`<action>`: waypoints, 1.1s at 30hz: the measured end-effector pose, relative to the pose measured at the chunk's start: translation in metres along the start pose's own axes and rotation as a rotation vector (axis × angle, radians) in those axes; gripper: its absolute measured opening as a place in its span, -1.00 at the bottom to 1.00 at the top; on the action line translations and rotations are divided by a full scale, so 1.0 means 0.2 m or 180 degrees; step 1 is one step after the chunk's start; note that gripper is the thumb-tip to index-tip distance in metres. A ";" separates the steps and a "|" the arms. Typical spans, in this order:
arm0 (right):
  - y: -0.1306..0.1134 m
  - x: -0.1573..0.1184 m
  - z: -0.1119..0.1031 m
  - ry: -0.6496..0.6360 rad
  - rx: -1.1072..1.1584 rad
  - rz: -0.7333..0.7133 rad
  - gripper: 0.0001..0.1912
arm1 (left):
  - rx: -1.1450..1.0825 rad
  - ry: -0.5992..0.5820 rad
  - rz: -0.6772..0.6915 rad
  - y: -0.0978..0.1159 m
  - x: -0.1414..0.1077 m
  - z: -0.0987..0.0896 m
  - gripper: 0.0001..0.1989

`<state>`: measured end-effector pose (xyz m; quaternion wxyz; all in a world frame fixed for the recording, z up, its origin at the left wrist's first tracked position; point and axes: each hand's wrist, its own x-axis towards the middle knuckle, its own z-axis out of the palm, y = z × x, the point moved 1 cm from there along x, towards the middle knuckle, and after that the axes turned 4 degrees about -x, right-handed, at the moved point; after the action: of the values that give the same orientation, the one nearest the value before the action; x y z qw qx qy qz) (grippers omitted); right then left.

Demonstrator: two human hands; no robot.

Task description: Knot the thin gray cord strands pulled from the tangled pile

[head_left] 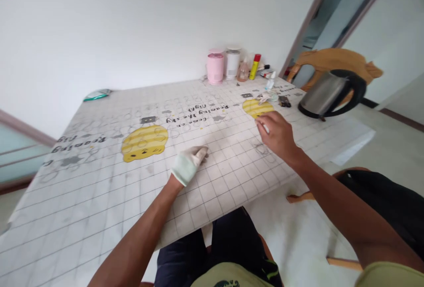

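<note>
My left hand (191,162), in a white glove, rests on the tablecloth (215,185) near the front edge. Its fingers are curled together, and whatever lies inside them, if anything, is hidden. Bare and raised a little over the right part of the table, my right hand (275,133) has its fingers drawn into a pinch. A small pale spot shows at its fingertips, too unclear to name. Below that hand, thin dark loops (262,148) like loose thread lie on the cloth. A crumpled white item (266,97), perhaps a glove, is just beyond the right hand.
An electric kettle (319,95) stands at the right edge near a small black object (284,101). Along the wall are a pink canister (215,68), a white canister (232,64), a pump bottle (243,71) and a yellow spray can (254,68). A green-edged packet (97,95) lies far left.
</note>
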<state>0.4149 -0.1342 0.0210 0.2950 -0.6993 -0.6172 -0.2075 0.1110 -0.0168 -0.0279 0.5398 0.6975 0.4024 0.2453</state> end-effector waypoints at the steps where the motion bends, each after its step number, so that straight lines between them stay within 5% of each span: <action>1: -0.10 -0.01 0.03 -0.0039 -0.0296 -0.0523 -0.75 | -0.0287 -0.0104 0.0084 0.01 -0.01 0.01 -0.50; 4: -0.37 -0.04 0.17 0.0302 -0.0616 -0.1772 -0.76 | -0.1098 -0.0235 0.0179 0.03 -0.03 0.01 -0.30; 7: -0.56 -0.04 0.30 0.0469 -0.0535 -0.2332 -0.76 | -0.1418 -0.0001 0.0174 0.03 -0.02 -0.02 -0.31; 13: -0.75 -0.02 0.45 0.0400 -0.0149 -0.2493 -0.73 | -0.1439 0.0936 -0.0218 0.00 0.03 -0.07 -0.67; 20: -0.84 0.02 0.52 0.0304 0.0309 -0.2497 -0.73 | -0.1248 0.1175 -0.0123 -0.03 0.05 -0.14 -0.72; 23: -0.85 0.06 0.50 0.0090 0.0922 -0.2118 -0.79 | -0.1320 0.1284 -0.0041 -0.03 0.05 -0.17 -0.73; 27: -0.82 0.14 0.51 -0.0143 0.1859 -0.0559 -0.76 | -0.1472 0.1262 -0.0015 -0.01 0.06 -0.19 -0.68; 30: -0.77 0.19 0.58 -0.0894 0.3001 0.0479 -0.65 | -0.1316 0.0989 -0.0072 -0.01 0.06 -0.18 -0.70; 33: -0.72 0.20 0.66 -0.1662 0.4257 0.0807 -0.58 | -0.1191 0.0748 -0.0139 -0.02 0.06 -0.16 -0.72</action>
<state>0.2685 -0.0065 -0.0283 0.5240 -0.4623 -0.5765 0.4234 0.0908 0.0111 -0.0232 0.6144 0.5430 0.4249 0.3836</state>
